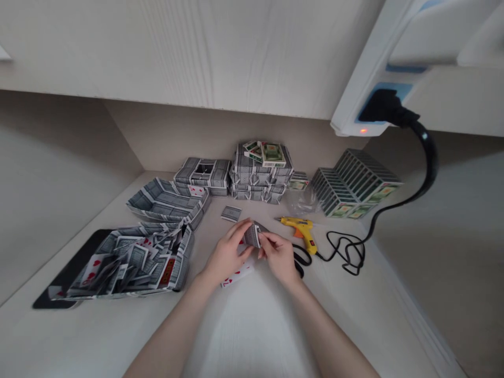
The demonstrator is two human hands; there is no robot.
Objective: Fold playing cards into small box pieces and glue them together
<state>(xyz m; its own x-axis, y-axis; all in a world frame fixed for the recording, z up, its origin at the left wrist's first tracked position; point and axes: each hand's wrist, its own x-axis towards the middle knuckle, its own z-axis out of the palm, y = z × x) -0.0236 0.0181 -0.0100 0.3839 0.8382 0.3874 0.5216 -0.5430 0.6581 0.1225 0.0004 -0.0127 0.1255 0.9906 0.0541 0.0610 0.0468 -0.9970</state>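
Note:
Between my two hands is a grey-backed playing card [252,236], which looks folded. My left hand [227,253] is closed round its left side, fingertips along the top. With thumb and fingers, my right hand [279,256] pinches its right edge. Under my hands lies a loose playing card [237,275] with red hearts, partly covered. A single card [231,213] lies back down just beyond my left hand. Right of my right hand are black scissors handles [301,258], the blades hidden, and a yellow glue gun [301,229].
At left, a tray made of cards [185,262] holds many loose pieces, beside another card tray [157,202]. Card-built boxes [260,176] stand against the back wall, with stacked card packs [356,184] at right. A black cord [427,173] runs up to a power strip [354,113].

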